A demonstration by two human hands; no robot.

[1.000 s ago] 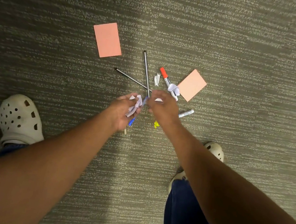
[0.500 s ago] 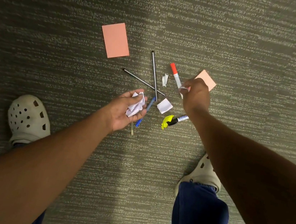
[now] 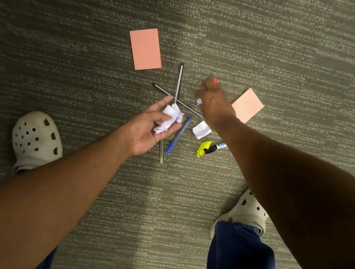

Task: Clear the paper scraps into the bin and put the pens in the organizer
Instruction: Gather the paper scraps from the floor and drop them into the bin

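While the left hand (image 3: 150, 128) cups a wad of crumpled white scraps (image 3: 171, 117) in its palm, fingers loosely curled round it, the right hand (image 3: 213, 103) has shifted from the folded scrap beside the orange marker to the small white scrap (image 3: 199, 101) further left, and now pinches it in curled fingers. The marker's orange cap (image 3: 214, 80) peeks out just above the knuckles; whether the hand also holds the marker I cannot tell. Gathering is therefore mid-way: a folded white scrap (image 3: 201, 129) and a yellow scrap (image 3: 203, 148) lie on the carpet (image 3: 296, 48), the yellow one touching a black-tipped marker (image 3: 216, 147). Two thin dark pens (image 3: 179, 82) cross each other, with a blue pen (image 3: 178, 135) and a pale stick pen (image 3: 161, 153) just below the left hand. Two pink cards (image 3: 146, 49) lie further out. Neither bin nor organizer is in view, so nothing has yet reached a container, as I judge it.
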